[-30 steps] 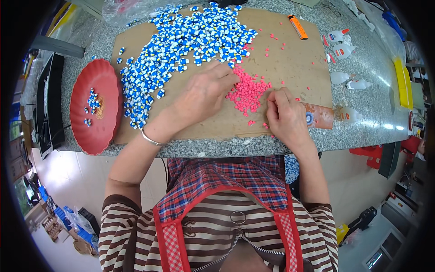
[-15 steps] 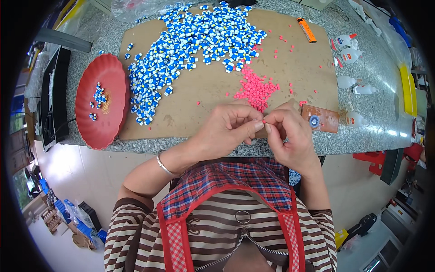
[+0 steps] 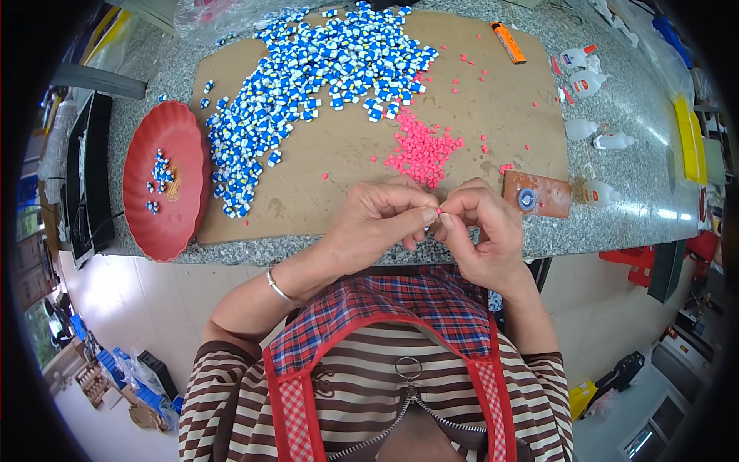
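Meeting at the near edge of the table (image 3: 647,158), the left hand (image 3: 377,223) and right hand (image 3: 490,231) keep thumb and fingers pinched closed on a tiny pink piece (image 3: 439,210) at their tips; whether the curled fingers hide anything else, I cannot tell. Just beyond, on the cardboard (image 3: 339,146), lies a loose heap of pink pieces (image 3: 423,150), stretching toward a broad spread of blue-and-white pieces (image 3: 331,65). A scalloped red dish (image 3: 146,219) stands at the left, and a brown slab (image 3: 553,197) lies near the right hand.
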`<action>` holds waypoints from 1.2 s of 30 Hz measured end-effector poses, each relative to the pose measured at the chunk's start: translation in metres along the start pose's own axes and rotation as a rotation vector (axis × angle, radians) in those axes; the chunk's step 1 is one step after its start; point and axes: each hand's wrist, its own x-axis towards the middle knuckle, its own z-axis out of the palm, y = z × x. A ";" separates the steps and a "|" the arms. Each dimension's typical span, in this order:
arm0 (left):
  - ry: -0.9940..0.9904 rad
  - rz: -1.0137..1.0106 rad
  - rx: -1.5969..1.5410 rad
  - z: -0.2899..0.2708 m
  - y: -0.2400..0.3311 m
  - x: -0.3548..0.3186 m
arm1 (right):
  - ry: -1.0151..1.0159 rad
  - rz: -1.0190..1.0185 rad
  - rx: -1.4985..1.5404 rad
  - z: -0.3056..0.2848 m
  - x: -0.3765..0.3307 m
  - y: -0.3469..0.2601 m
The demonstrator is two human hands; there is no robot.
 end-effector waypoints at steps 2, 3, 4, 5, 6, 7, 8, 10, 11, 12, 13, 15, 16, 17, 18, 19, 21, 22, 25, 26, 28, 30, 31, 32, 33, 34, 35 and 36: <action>-0.018 -0.027 -0.017 0.001 -0.002 0.001 | -0.009 0.032 0.021 -0.002 -0.003 0.002; -0.036 -0.051 -0.034 0.002 -0.003 0.002 | -0.021 0.062 0.039 -0.005 -0.004 0.003; -0.047 -0.056 -0.035 0.003 -0.004 0.002 | -0.012 0.068 0.034 -0.009 -0.008 0.003; -0.023 -0.105 -0.069 0.004 -0.005 0.003 | 0.042 0.169 0.106 -0.014 -0.013 0.002; -0.001 -0.158 -0.097 0.005 -0.006 0.004 | 0.090 0.288 0.169 -0.020 -0.018 0.002; -0.011 -0.161 -0.107 0.006 -0.007 0.003 | 0.131 0.369 0.145 -0.030 -0.023 0.001; 0.010 -0.154 -0.141 0.007 -0.008 0.002 | 0.167 0.360 0.068 -0.040 -0.027 0.003; 0.005 -0.152 -0.187 0.009 -0.009 0.003 | 0.230 0.402 -0.164 -0.061 -0.034 0.010; 0.000 -0.093 -0.128 0.009 -0.009 0.003 | 0.240 0.405 -0.200 -0.070 -0.037 0.014; 0.005 -0.060 -0.062 0.009 -0.009 0.004 | 0.226 0.317 -0.395 -0.078 -0.038 0.019; -0.004 -0.051 -0.021 0.008 -0.008 0.003 | 0.205 0.227 -0.586 -0.086 -0.041 0.021; -0.031 -0.027 0.041 0.008 -0.007 0.001 | 0.214 0.283 -0.585 -0.091 -0.045 0.025; -0.031 -0.022 0.115 0.008 -0.006 0.000 | 0.200 0.252 -0.611 -0.092 -0.045 0.028; -0.031 -0.023 0.120 0.008 -0.006 -0.001 | 0.183 0.215 -0.643 -0.092 -0.045 0.029; -0.030 -0.059 0.107 0.009 -0.006 -0.002 | 0.186 0.220 -0.632 -0.092 -0.045 0.030; -0.032 -0.088 0.079 0.008 -0.006 -0.002 | 0.170 0.226 -0.651 -0.092 -0.044 0.030; -0.010 -0.062 0.089 0.009 -0.008 -0.002 | 0.154 0.233 -0.667 -0.092 -0.042 0.030; 0.007 -0.043 0.086 0.009 -0.009 -0.001 | 0.143 0.216 -0.684 -0.092 -0.041 0.030; 0.038 -0.021 0.065 0.011 -0.010 -0.003 | 0.122 0.179 -0.706 -0.092 -0.038 0.030; 0.041 -0.021 0.065 0.011 -0.010 -0.004 | 0.115 0.160 -0.713 -0.092 -0.038 0.030; 0.022 -0.018 0.140 0.011 -0.008 -0.006 | 0.107 0.167 -0.709 -0.092 -0.037 0.029; 0.006 -0.010 0.175 0.009 -0.006 -0.007 | 0.102 0.174 -0.704 -0.092 -0.036 0.029; -0.017 -0.003 0.209 0.009 -0.005 -0.007 | 0.101 0.172 -0.708 -0.092 -0.036 0.029; -0.013 -0.001 0.211 0.008 -0.005 -0.007 | 0.101 0.171 -0.713 -0.091 -0.036 0.029; -0.032 -0.002 0.241 0.008 -0.005 -0.007 | 0.101 0.170 -0.713 -0.091 -0.036 0.030; -0.051 -0.002 0.271 0.008 -0.004 -0.007 | 0.098 0.171 -0.718 -0.091 -0.036 0.030; -0.050 -0.002 0.271 0.009 -0.005 -0.007 | 0.096 0.171 -0.723 -0.091 -0.036 0.030; -0.020 -0.018 0.219 0.011 -0.006 -0.007 | 0.095 0.172 -0.723 -0.091 -0.036 0.029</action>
